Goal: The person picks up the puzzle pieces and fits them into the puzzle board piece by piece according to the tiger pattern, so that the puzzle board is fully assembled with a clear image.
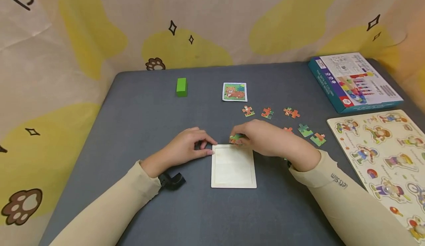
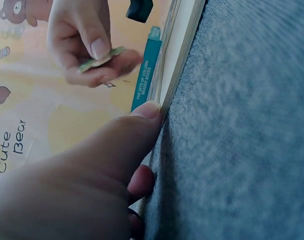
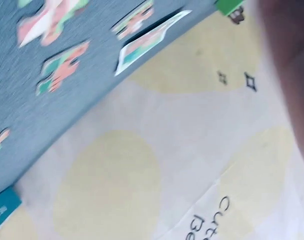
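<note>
A pale square wooden tray (image 1: 234,166) lies flat on the grey table. At its upper left corner rests my left hand (image 1: 186,146), the index fingertip on the corner and the thumb against the left edge; the left wrist view shows this thumb (image 2: 137,120) at the tray's side. My right hand (image 1: 265,137) pinches a green and orange puzzle piece (image 1: 235,139) over the tray's top edge. The left wrist view shows the piece (image 2: 102,60) between thumb and fingers, above the tray. In the right wrist view only a blurred part of the hand (image 3: 291,65) shows.
Several loose puzzle pieces (image 1: 267,113) lie behind and right of the right hand. A tiger picture card (image 1: 234,92) and a green block (image 1: 181,87) sit farther back. At the right are a boxed toy (image 1: 356,80) and a large picture board (image 1: 382,157).
</note>
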`<state>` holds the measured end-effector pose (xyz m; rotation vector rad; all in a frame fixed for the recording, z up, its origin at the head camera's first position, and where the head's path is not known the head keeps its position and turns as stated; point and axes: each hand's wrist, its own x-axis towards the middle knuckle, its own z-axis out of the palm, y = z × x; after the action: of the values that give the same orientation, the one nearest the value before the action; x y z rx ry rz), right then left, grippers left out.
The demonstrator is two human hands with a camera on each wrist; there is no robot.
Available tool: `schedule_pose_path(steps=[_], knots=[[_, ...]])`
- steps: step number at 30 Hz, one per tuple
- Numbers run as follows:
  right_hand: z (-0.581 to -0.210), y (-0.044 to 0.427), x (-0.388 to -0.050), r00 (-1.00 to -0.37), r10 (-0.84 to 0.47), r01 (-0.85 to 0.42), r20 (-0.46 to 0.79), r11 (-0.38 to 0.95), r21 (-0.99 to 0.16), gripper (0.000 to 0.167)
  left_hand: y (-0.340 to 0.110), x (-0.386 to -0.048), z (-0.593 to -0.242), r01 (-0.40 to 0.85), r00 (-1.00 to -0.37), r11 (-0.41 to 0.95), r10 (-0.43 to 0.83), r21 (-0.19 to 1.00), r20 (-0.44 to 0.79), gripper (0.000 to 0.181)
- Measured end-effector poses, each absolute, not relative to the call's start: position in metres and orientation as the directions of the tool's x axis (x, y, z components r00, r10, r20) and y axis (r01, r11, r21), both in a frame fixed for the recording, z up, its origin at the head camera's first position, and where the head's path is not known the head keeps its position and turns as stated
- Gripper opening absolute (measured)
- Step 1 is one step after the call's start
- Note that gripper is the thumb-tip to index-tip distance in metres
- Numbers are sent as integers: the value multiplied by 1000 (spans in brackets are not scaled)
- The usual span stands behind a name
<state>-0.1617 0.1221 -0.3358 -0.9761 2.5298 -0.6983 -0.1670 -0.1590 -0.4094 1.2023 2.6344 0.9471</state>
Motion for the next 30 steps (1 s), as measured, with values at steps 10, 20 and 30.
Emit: schedule_pose_path(steps=[10,20,30], knots=[[-350,102,-154,-731,-674,-509,-108,644,-570,26,-161,-166,-410,648,-691,502,705,572,164,21],[-356,98,-146,-783,-621,-579,-42,751,-317,26,-156,-164,-406,664,-688,557,716,499,115,47],[-355,97,-142,-774,-628,-581,-80,755,-305,20,-155,-161,-406,625,-718,595,693,505,73,46]])
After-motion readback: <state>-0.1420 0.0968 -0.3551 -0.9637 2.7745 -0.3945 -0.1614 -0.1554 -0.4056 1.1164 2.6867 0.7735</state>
